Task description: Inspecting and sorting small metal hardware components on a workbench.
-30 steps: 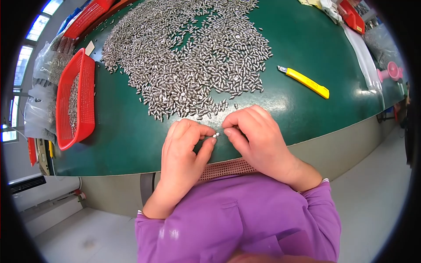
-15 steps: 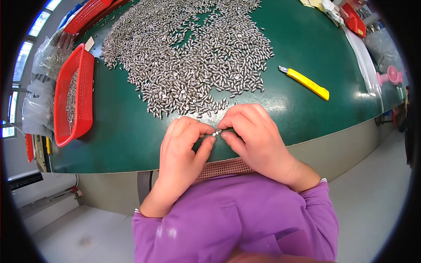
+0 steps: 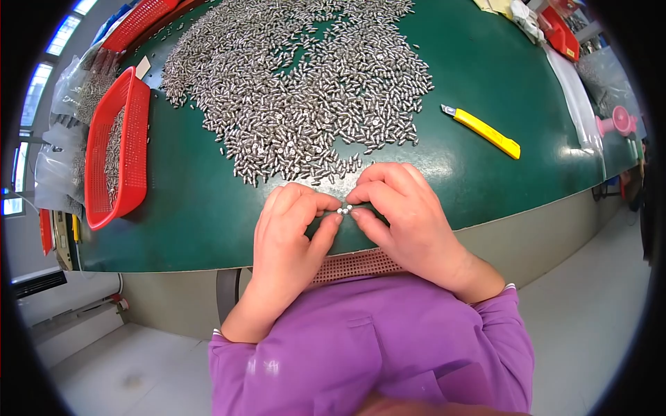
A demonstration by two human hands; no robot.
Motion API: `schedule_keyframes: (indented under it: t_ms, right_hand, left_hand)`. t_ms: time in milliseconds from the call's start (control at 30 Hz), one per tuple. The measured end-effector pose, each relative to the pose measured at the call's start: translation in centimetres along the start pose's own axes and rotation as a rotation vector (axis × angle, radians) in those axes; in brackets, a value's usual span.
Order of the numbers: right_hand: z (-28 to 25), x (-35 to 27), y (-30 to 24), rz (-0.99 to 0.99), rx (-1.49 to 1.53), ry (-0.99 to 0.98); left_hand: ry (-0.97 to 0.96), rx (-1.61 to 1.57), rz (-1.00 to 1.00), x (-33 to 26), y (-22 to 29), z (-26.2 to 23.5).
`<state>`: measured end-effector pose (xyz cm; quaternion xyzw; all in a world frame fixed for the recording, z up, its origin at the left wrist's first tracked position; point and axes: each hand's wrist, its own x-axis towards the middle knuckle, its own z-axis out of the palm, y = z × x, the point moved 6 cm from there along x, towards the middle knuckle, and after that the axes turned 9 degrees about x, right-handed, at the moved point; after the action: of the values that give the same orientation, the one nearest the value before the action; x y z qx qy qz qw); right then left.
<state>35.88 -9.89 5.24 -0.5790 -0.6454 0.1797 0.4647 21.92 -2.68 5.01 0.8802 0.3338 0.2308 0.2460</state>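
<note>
Left hand (image 3: 291, 232) and right hand (image 3: 406, 215) meet fingertip to fingertip at the green table's (image 3: 208, 208) near edge, pinching a couple of small metal pins (image 3: 343, 209) between them. Big pile of same silver pins (image 3: 305, 83) just beyond. Red basket (image 3: 135, 139) left, yellow utility knife (image 3: 482, 130) right.

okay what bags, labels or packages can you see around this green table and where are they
Clear plastic bags: off the table's left edge beside the red basket, crumpled, transparent; the upper one holds small metal parts.
Small tag: on the table at the basket's top corner, pale, rectangular.
Clear plastic sheet: right edge, long, whitish.
</note>
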Motion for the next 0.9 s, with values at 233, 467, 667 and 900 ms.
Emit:
schedule_keyframes:
  t_ms: [233,467,667,900]
  right_hand:
    - [0.1,-0.1,0.0,-0.027,0.012,-0.011]
    - [-0.7,-2.0,-0.8,-0.028,0.048,-0.179]
    - [-2.7,-1.0,-0.4,0.013,-0.072,-0.051]
    - [-2.2,1.1,0.5,0.003,-0.255,0.134]
  left_hand:
    - [0.016,0.009,0.003,-0.1,0.2,-0.2]
    - [-0.182,-0.007,0.122,-1.2,1.7,-0.8]
    - [-0.137,-0.010,0.094,-0.8,0.9,-1.0]
    - [0.119,0.167,-0.015,0.6,-0.1,0.1]
